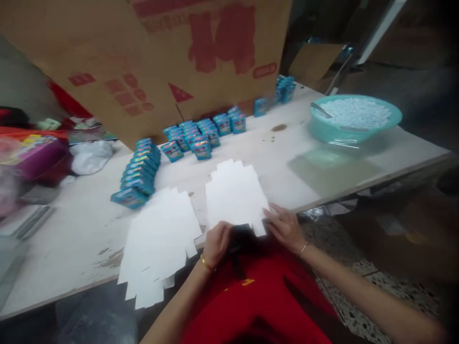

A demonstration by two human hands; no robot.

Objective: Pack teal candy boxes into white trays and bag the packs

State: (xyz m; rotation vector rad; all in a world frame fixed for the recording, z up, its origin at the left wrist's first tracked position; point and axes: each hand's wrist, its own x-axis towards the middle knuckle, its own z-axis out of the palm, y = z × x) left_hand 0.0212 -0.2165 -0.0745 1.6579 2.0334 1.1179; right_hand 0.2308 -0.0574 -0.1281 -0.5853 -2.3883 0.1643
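A fanned stack of flat white card box blanks point(234, 193) lies at the front edge of the table, with its near end reaching toward my body. My left hand point(217, 242) is closed, its fingers curled at the near left corner of this stack. On the right side, my right hand point(287, 227) grips the edge of the same stack between thumb and fingers. To the left lies a second fanned stack of white box blanks point(161, 239), partly hanging over the table edge. Neither hand touches it.
Several blue printed small boxes point(139, 167) stand in rows before a large cardboard carton point(150, 62). A turquoise basin point(322, 126) of small pale pieces, with a scoop in it, stands at right on the table point(258, 143). Purple and red items point(43, 155) lie at far left.
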